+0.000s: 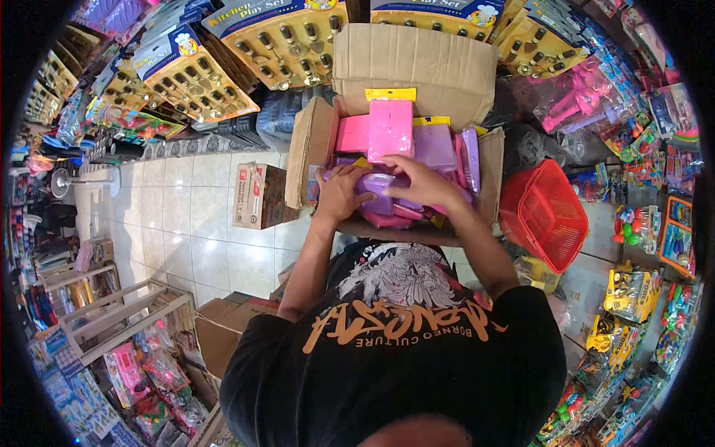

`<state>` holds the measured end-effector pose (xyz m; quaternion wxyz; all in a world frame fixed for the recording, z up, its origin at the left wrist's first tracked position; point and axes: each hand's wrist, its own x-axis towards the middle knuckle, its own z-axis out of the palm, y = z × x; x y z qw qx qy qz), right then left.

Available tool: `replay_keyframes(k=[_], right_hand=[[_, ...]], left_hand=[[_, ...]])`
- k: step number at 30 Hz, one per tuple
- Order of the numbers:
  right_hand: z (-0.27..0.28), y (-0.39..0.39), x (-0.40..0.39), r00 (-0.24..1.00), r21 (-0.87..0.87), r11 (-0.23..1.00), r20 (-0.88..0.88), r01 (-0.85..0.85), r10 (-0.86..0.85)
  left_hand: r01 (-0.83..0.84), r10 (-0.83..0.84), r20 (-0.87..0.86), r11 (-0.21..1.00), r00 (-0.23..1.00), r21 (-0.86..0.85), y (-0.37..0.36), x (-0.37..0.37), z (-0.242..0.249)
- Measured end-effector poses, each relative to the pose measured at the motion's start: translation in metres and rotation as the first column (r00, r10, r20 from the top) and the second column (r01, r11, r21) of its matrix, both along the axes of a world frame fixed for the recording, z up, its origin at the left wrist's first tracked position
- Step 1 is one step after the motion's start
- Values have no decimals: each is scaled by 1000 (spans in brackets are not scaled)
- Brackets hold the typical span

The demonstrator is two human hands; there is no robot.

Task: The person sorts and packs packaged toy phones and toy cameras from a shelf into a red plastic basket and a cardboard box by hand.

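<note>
beyond the black t-shirt [417, 384], resting spread left hand [341, 195] on the purple pack [374, 185], holding loosely parted right hand [421, 181] beside it, liable to topple the pink pack [391, 127] just past both by nudging.

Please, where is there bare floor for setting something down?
The widest bare patch is the tiled floor between the small carton and the wooden rack; a smaller one lies between that carton and the black shirt. The open box is crowded with pink and purple packets.
</note>
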<state>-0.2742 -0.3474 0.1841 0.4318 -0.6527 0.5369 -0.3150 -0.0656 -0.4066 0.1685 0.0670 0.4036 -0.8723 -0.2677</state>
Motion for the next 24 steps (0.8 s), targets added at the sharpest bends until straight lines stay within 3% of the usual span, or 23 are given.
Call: replay_keyframes(k=[1, 2, 4, 6, 8, 10, 13, 14, 15, 16, 17, 18, 20, 21, 22, 24], right_hand=[[-16, 6, 9, 997, -114, 993, -59, 40, -47], [-14, 11, 18, 997, -107, 993, -57, 43, -50], [-8, 16, 33, 982, 34, 983, -63, 178, -176], [-16, 16, 33, 973, -39, 973, -3, 229, -229], [-22, 16, 27, 930, 104, 937, 124, 335, -346], [-19, 21, 23, 892, 54, 916, 209, 398, -400], [-14, 29, 15, 794, 19, 837, 306, 547, -526], [-14, 33, 17, 794, 22, 836, 301, 548, -528], [-14, 39, 20, 701, 120, 790, 397, 601, -593], [-13, 43, 23, 590, 223, 739, 478, 635, -651], [-15, 46, 30, 487, 312, 712, 556, 628, -674], [-18, 47, 39, 488, 312, 711, 554, 630, -675], [-23, 49, 55, 346, 335, 654, 639, 679, -687], [-30, 54, 56, 413, 351, 687, 596, 636, -688], [-34, 57, 59, 414, 350, 685, 595, 639, -689], [-34, 54, 72, 621, 209, 782, 503, 588, -601]], left_hand=[[-12, 11, -41, 1000, 999, -28, -1, 0, -1], [-9, 8, -38, 1000, 999, -21, -3, 2, -2], [21, -25, -138, 999, 990, -26, -8, 2, -3], [44, -48, -164, 999, 985, -31, -8, 1, 4], [-84, 7, -372, 978, 928, -191, -6, -1, 13], [-149, 28, -471, 963, 882, -222, -6, 2, 32], [-341, 150, -782, 936, 604, -84, -13, 15, 30], [-340, 153, -783, 937, 603, -78, -11, 22, 21], [-227, 400, -728, 916, 557, 330, -8, 28, 9], [-86, 606, -578, 727, 547, 681, -7, 33, -1], [32, 489, -553, 729, 674, 684, -9, 30, 1], [35, 489, -555, 729, 674, 684, -5, 28, 5], [111, 684, -424, 453, 593, 885, 10, 16, 13], [128, 659, -533, 560, 530, 819, 14, 9, 4], [131, 659, -534, 559, 530, 819, 15, 4, 3], [35, 658, -674, 706, 335, 707, 15, -2, 2]])
